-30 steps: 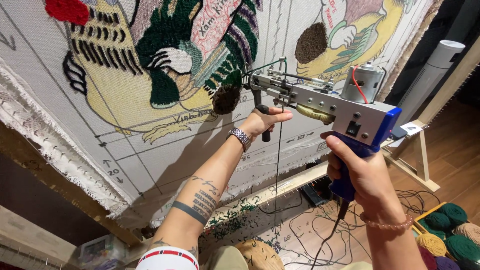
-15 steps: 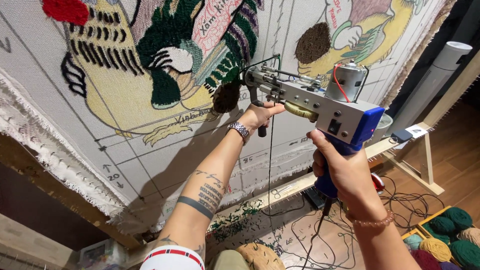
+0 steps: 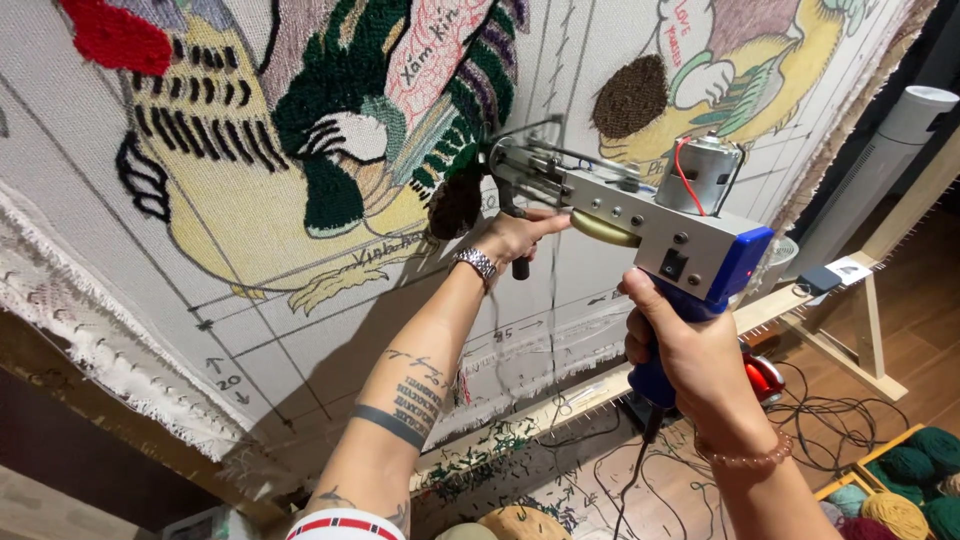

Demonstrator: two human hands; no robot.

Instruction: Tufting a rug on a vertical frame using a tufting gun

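While the right hand (image 3: 690,350) grips the blue handle of the silver-bodied tufting gun (image 3: 640,215), left hand (image 3: 515,235) closed on its front grip, the gun has shifted slightly left, needle against stretched cream cloth (image 3: 300,330), centre frame.

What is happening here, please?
A person holds a tufting gun against a stretched cloth that bears a partly tufted colourful picture. The right hand grips the blue handle, and the left hand holds the front grip. The gun's tip sits by a dark brown tufted patch.
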